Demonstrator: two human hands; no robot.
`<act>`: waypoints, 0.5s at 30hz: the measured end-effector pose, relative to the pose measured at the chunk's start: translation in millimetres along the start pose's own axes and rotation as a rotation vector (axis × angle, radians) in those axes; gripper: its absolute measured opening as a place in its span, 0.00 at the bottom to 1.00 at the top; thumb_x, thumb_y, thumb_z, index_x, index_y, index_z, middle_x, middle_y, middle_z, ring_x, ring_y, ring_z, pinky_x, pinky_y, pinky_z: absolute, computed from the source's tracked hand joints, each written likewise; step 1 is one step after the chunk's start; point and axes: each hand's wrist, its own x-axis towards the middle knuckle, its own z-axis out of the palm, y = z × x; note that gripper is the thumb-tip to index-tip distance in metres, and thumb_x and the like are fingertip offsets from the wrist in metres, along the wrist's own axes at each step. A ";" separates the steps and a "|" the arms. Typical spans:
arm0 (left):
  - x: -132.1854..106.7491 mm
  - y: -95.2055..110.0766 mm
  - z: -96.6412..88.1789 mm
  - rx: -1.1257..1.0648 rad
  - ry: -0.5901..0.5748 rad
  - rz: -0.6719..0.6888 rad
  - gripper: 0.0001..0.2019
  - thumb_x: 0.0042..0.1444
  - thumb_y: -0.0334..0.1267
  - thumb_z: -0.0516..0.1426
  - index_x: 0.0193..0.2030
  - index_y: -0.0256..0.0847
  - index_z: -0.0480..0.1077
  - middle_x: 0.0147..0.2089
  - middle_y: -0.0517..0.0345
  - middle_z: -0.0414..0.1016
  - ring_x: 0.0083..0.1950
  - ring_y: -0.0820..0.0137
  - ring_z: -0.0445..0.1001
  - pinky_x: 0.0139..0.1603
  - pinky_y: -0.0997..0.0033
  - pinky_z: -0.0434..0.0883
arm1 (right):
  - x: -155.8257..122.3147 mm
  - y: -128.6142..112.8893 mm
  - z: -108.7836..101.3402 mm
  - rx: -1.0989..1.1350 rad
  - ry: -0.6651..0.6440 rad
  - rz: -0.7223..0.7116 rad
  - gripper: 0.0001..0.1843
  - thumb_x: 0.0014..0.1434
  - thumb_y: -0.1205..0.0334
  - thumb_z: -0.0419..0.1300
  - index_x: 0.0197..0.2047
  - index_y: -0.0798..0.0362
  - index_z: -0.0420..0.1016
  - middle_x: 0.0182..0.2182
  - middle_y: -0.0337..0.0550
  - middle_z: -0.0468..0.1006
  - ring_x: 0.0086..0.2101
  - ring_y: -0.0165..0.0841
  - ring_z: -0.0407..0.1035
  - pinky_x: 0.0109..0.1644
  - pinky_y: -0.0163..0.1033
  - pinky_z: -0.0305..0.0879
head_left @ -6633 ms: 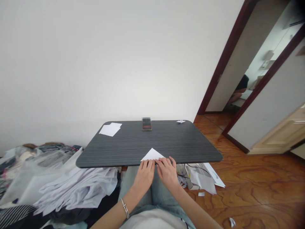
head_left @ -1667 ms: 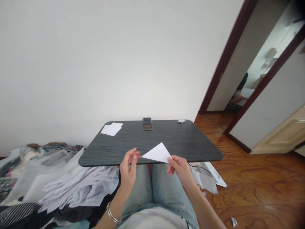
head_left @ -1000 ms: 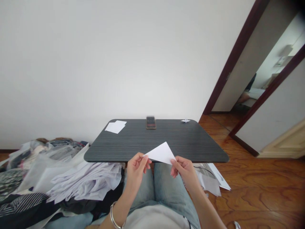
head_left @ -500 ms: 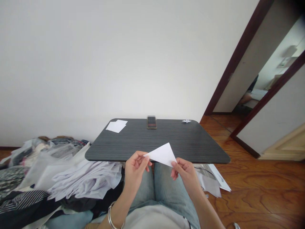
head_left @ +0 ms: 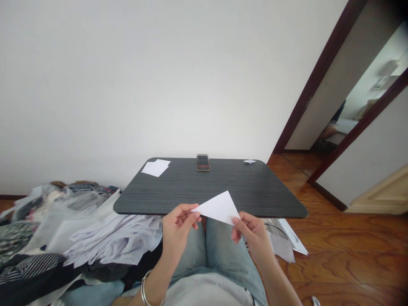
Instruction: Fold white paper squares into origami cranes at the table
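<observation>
A white sheet of paper [head_left: 219,207], folded into a triangle, is held up over the near edge of the dark table [head_left: 191,189]. My left hand [head_left: 179,225] pinches its pointed left corner between thumb and fingers. At the lower right corner, my right hand [head_left: 250,231] grips the paper with the thumb on top. The other fingers of both hands curl beneath. One corner of the triangle points up and away from me.
White paper sheets [head_left: 155,168] lie at the table's far left. A phone-like device [head_left: 203,163] leans near the wall, and a small folded paper piece [head_left: 249,161] sits far right. Clothes [head_left: 117,240] are heaped left of my legs; papers [head_left: 291,238] lie below right.
My right hand has moved slightly right and my left hand slightly left. The folded paper's right side has shifted a little to the right. Both grips stay closed.
</observation>
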 end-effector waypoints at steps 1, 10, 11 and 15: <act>0.2 -0.1 -0.2 -0.002 -0.001 -0.002 0.07 0.40 0.33 0.63 0.29 0.36 0.74 0.21 0.59 0.75 0.20 0.74 0.70 0.18 0.79 0.66 | -0.3 0.0 -0.1 -0.005 0.002 -0.005 0.18 0.52 0.50 0.61 0.19 0.53 0.66 0.13 0.38 0.73 0.13 0.25 0.61 0.18 0.30 0.58; 0.7 -3.2 -0.8 -0.024 0.020 -0.066 0.07 0.38 0.32 0.63 0.29 0.36 0.76 0.22 0.57 0.77 0.24 0.71 0.74 0.20 0.76 0.69 | -0.5 1.0 -1.2 -0.050 -0.001 -0.020 0.19 0.52 0.47 0.59 0.20 0.53 0.68 0.14 0.40 0.74 0.15 0.27 0.64 0.20 0.32 0.61; 0.6 -3.2 -0.7 -0.028 0.025 -0.070 0.07 0.38 0.32 0.63 0.29 0.36 0.76 0.22 0.57 0.77 0.24 0.71 0.74 0.21 0.76 0.69 | -0.4 1.0 -1.0 -0.054 -0.006 -0.023 0.19 0.52 0.47 0.59 0.20 0.53 0.68 0.15 0.41 0.74 0.16 0.27 0.64 0.21 0.32 0.61; 0.2 -3.8 0.6 -0.041 0.058 -0.053 0.07 0.39 0.33 0.63 0.29 0.36 0.77 0.22 0.57 0.77 0.24 0.71 0.74 0.21 0.76 0.70 | 0.1 1.6 0.1 -0.078 -0.010 -0.029 0.20 0.53 0.46 0.58 0.21 0.53 0.69 0.16 0.42 0.75 0.16 0.29 0.65 0.21 0.33 0.61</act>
